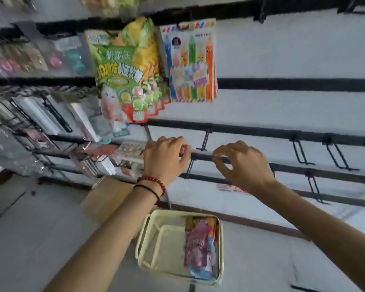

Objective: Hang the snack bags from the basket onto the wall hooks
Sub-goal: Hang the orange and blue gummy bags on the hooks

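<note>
A pale yellow basket [148, 239] stands on the floor by the wall, with pink and blue snack bags [200, 247] leaning on its right side. My left hand [167, 159] and my right hand [242, 165] hover above it in front of a black wall rail, fingers curled, holding nothing. A bare black wall hook [204, 140] juts out between them. Higher up, green snack bags [122, 76] and white crayon-print bags [192, 62] hang on hooks.
More bare black hooks [301, 152] line the rails to the right. At the left, wire racks [40, 114] hold packaged goods. A brown cardboard box [108, 199] sits on the floor left of the basket.
</note>
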A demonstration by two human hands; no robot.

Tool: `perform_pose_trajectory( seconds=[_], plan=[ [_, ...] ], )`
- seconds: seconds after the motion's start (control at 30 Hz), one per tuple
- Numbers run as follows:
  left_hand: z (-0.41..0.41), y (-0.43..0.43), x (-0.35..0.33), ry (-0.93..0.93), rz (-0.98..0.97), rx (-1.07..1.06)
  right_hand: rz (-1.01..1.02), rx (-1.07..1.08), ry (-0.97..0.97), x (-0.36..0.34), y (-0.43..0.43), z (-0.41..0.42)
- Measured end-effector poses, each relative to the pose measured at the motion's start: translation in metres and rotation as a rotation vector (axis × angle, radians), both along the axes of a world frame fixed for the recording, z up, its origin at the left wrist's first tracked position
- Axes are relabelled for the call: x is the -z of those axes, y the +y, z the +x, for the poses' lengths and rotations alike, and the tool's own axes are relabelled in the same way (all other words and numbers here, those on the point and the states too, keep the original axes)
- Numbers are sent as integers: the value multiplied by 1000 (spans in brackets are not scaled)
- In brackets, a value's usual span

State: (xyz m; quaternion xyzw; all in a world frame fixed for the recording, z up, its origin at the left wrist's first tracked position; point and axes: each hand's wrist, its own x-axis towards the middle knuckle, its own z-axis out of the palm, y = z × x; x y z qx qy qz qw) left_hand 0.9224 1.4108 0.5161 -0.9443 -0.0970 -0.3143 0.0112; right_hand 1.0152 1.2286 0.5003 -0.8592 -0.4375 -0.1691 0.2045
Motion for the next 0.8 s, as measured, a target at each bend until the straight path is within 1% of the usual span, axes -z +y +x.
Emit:
perform_pose_trajectory(
  seconds=[0.1, 0.17, 0.27, 0.37, 0.43, 0.53, 0.73, 0.8],
  plan=[
    [-20, 15, 67, 119, -80, -18, -91, -8, 146, 64, 5, -6],
    [-32, 22, 109, 203, -121, -60, -149, -22, 211, 105, 9, -9],
    [-49, 30, 176, 314, -182, -141, -275, -42, 367, 166, 14, -14],
    [-70, 31, 250, 489, -251, -171, -374, -42, 480, 227, 11, -27],
    [-86, 25, 294, 618, -339, -186, -473, -43, 533, 261, 6, -36],
    [-104, 12, 348, 728, -436, -174, -603, -12, 661, 311, -3, -47],
    [-122, 4, 441, 925, -465, -85, -776, 99, 811, 411, -11, -78],
    [-124, 5, 466, 949, -471, -62, -814, 134, 861, 437, -9, -92]
  ],
)
